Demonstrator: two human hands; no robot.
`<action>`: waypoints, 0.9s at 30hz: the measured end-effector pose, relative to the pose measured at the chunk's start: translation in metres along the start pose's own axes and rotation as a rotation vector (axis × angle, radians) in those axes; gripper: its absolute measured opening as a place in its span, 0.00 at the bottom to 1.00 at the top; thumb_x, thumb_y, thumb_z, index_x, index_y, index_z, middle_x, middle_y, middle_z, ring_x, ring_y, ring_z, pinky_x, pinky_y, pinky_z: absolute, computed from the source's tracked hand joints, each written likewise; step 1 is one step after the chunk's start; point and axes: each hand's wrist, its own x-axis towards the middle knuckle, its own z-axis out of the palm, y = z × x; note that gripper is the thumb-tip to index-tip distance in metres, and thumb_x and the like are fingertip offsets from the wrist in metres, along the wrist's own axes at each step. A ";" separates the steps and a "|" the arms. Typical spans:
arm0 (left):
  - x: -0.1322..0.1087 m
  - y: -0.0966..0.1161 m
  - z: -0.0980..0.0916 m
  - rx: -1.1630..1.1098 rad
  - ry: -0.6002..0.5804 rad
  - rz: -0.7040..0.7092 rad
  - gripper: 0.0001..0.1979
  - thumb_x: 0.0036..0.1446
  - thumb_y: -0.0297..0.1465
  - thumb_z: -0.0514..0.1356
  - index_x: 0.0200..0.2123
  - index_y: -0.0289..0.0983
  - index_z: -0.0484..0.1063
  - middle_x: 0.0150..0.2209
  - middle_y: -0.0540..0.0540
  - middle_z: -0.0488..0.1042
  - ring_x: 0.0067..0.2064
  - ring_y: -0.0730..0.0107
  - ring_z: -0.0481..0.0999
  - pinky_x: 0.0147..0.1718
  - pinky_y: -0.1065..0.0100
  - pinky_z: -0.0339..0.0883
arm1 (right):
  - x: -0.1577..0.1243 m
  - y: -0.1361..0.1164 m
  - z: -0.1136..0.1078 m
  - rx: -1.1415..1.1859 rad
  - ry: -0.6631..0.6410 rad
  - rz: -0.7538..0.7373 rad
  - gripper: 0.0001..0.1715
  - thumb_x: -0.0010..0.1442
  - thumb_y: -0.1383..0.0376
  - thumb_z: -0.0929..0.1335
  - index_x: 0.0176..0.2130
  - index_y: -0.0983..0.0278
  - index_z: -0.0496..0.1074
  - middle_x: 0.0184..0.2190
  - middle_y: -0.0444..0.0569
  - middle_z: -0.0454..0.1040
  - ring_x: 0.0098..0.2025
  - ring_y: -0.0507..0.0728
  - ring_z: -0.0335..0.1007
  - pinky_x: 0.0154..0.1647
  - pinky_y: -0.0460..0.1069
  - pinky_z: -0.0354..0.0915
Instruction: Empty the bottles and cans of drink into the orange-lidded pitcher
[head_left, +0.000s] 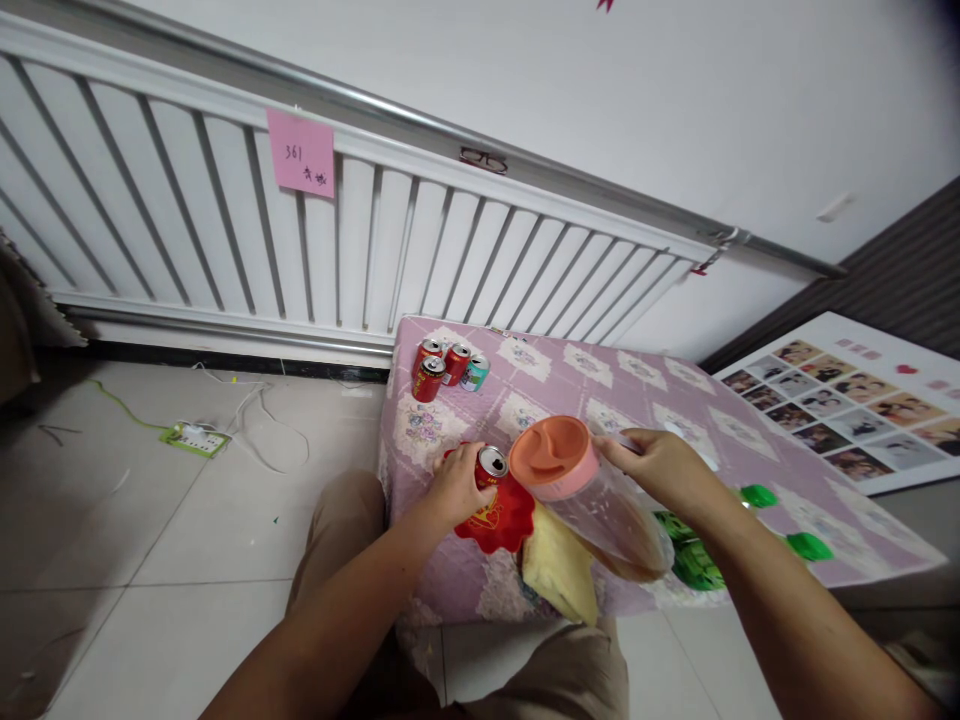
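My left hand [454, 487] is closed around a red drink can [489, 474], whose opened top faces up. The can is on or just above a red scalloped plate [508, 528] with gold print; I cannot tell whether they touch. At the handle of a clear plastic pitcher [619, 530], my right hand [651, 462] grips and tilts it towards the can. An orange lid [551, 457] covers the pitcher, close beside the can's rim. Brown liquid lies along the pitcher's lower side. A folded yellow cloth [559, 565] is just below the plate and pitcher.
Red cans [428, 382] and a teal can [475, 374] stand together at the table's far left corner. Green plastic items [697, 562] lie to the right on the floral tablecloth [630, 370]. A radiator [450, 240] runs behind; a power strip [193, 438] is on the floor.
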 end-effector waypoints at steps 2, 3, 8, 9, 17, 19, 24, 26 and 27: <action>0.000 0.000 0.000 -0.009 -0.002 0.001 0.34 0.49 0.31 0.67 0.59 0.42 0.62 0.58 0.40 0.71 0.60 0.50 0.69 0.62 0.47 0.55 | -0.001 -0.001 0.000 -0.002 -0.004 0.015 0.30 0.49 0.39 0.64 0.16 0.59 0.56 0.15 0.40 0.52 0.19 0.50 0.48 0.20 0.49 0.47; 0.000 0.000 -0.001 -0.013 -0.005 0.001 0.34 0.49 0.31 0.67 0.59 0.42 0.62 0.58 0.40 0.71 0.60 0.49 0.69 0.62 0.47 0.55 | -0.001 -0.002 0.000 0.000 -0.006 0.018 0.30 0.49 0.39 0.63 0.16 0.59 0.56 0.16 0.40 0.52 0.20 0.50 0.48 0.21 0.49 0.47; 0.000 -0.001 0.001 -0.008 0.000 -0.005 0.33 0.49 0.31 0.67 0.59 0.41 0.62 0.58 0.40 0.71 0.60 0.49 0.69 0.62 0.46 0.55 | -0.001 -0.002 0.000 0.007 -0.008 0.010 0.30 0.50 0.40 0.63 0.17 0.59 0.56 0.16 0.40 0.52 0.20 0.50 0.48 0.21 0.49 0.48; 0.000 -0.002 0.002 -0.005 0.004 -0.003 0.33 0.49 0.31 0.67 0.59 0.41 0.62 0.58 0.40 0.71 0.60 0.49 0.69 0.62 0.46 0.55 | -0.001 -0.001 0.000 0.003 -0.006 0.005 0.29 0.50 0.40 0.63 0.16 0.59 0.56 0.15 0.40 0.52 0.20 0.50 0.48 0.21 0.49 0.48; -0.001 -0.001 0.002 -0.009 0.010 -0.008 0.33 0.49 0.31 0.67 0.59 0.43 0.62 0.58 0.40 0.72 0.60 0.49 0.69 0.62 0.47 0.55 | 0.002 0.008 0.001 -0.014 0.021 -0.012 0.31 0.51 0.39 0.64 0.16 0.60 0.57 0.14 0.40 0.53 0.19 0.50 0.48 0.20 0.48 0.48; -0.001 -0.001 0.002 -0.014 0.004 -0.014 0.33 0.49 0.30 0.68 0.59 0.43 0.62 0.58 0.40 0.71 0.61 0.49 0.69 0.62 0.47 0.54 | 0.002 0.008 0.001 -0.010 0.029 -0.022 0.33 0.51 0.38 0.64 0.15 0.59 0.56 0.14 0.40 0.52 0.19 0.50 0.48 0.20 0.48 0.47; -0.001 -0.001 0.002 -0.022 -0.002 -0.018 0.34 0.49 0.30 0.68 0.59 0.42 0.62 0.59 0.40 0.71 0.61 0.49 0.69 0.63 0.47 0.53 | 0.002 0.011 0.000 -0.012 0.017 -0.004 0.34 0.51 0.36 0.64 0.16 0.60 0.58 0.14 0.40 0.53 0.19 0.50 0.49 0.21 0.49 0.48; 0.000 -0.002 0.002 -0.020 0.002 -0.015 0.34 0.49 0.30 0.67 0.59 0.42 0.62 0.59 0.40 0.71 0.61 0.49 0.68 0.63 0.46 0.53 | 0.002 0.011 0.000 -0.014 0.017 0.007 0.33 0.51 0.37 0.64 0.17 0.60 0.58 0.15 0.40 0.53 0.19 0.50 0.49 0.21 0.49 0.47; 0.000 -0.002 0.003 -0.020 0.003 -0.012 0.34 0.49 0.30 0.67 0.59 0.42 0.62 0.59 0.40 0.71 0.61 0.49 0.68 0.63 0.46 0.53 | 0.002 0.011 0.001 -0.013 0.019 0.009 0.33 0.51 0.37 0.64 0.17 0.59 0.57 0.15 0.40 0.53 0.20 0.50 0.49 0.21 0.49 0.47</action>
